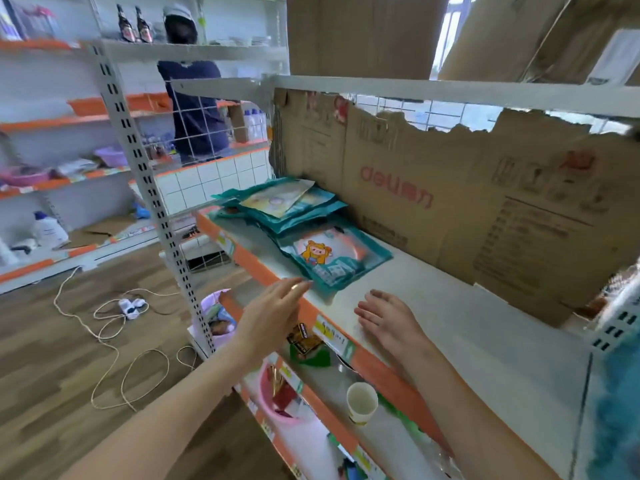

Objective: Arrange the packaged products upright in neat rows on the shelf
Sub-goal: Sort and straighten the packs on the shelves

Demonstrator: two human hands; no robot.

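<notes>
Reaching in with nothing stood up yet: teal packets (304,230) lie flat in a loose pile at 11 o'clock on the shelf (450,306), left hand (273,306) and right hand (388,317) apart, fingers straight, holding nothing.

I see the teal packets lying flat on the white shelf (433,296), none of them upright. The nearest packet (334,256) lies face up just ahead of my hands, with a cartoon figure with yellow hair on a pale panel and a teal border; more packets seem to lie under it. Behind it, toward the left end of the shelf, a loose pile of packets (294,209) overlaps it, fanned out at different angles. The top packet (277,199) of that pile shows a pale yellow and white face and sits askew. The pile reaches back to the cardboard sheet (450,188) standing along the rear of the shelf.
</notes>
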